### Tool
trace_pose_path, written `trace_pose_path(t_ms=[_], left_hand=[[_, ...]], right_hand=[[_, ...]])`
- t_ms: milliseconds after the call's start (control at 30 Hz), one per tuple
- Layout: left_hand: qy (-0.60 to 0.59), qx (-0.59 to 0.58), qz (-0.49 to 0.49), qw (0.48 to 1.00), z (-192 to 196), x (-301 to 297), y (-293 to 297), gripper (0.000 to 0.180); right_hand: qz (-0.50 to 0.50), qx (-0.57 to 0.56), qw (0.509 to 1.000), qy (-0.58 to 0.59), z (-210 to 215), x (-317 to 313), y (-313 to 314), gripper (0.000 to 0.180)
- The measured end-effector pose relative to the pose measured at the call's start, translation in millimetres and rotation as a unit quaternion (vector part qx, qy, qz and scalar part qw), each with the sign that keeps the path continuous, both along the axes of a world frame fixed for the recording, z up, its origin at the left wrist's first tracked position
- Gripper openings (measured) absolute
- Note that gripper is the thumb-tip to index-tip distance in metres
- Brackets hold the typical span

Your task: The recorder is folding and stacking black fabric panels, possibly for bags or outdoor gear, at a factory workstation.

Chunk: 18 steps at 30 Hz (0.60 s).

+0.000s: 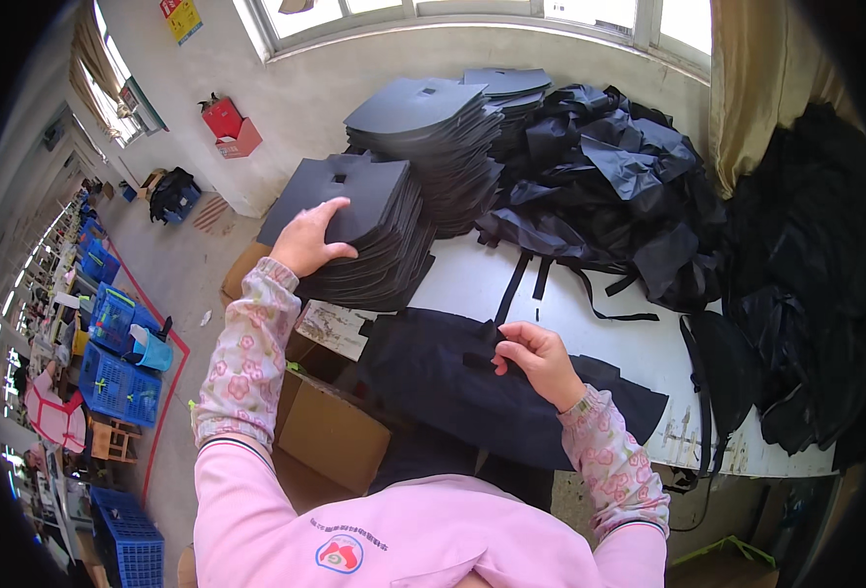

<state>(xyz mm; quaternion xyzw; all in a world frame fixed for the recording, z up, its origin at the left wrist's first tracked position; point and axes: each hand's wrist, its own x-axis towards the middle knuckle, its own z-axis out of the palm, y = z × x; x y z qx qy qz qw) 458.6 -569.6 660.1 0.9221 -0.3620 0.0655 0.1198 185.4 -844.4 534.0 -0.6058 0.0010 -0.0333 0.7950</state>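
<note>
My left hand (312,238) rests on the near stack of dark grey sheets (364,191), thumb and forefinger spread apart over the top sheet's left side. That top sheet has a small square hole. Over a black fabric piece (452,382) on the white table (462,279), my right hand (543,365) is closed, its fingers curled toward the thumb. What they pinch, if anything, is too small to make out. A short dark strip lies on the fabric by those fingertips. The fabric overhangs the table's near edge.
Behind stand taller stacks of grey sheets (418,118). A heap of black fabric (609,176) fills the back right, near black straps (599,309) and a black bag (722,377). An open cardboard box (330,431) sits below, with blue crates (119,382) on the left floor.
</note>
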Motion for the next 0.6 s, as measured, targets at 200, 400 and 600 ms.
trace_pose_path(t_ms=[200,400,600], left_hand=[[0.091,-0.013,-0.068,0.993,15.1,28.0,9.3,0.065],[-0.129,-0.183,-0.114,0.968,8.2,-0.1,0.4,0.035],[0.122,-0.399,-0.172,0.892,22.5,-156.3,-34.6,0.023]], right_hand=[[0.002,0.014,1.0,0.016,0.4,4.0,-3.2,0.015],[-0.052,0.021,0.998,0.014,-9.1,5.6,4.7,0.014],[-0.248,-0.149,0.945,-0.15,32.2,3.2,3.1,0.007]])
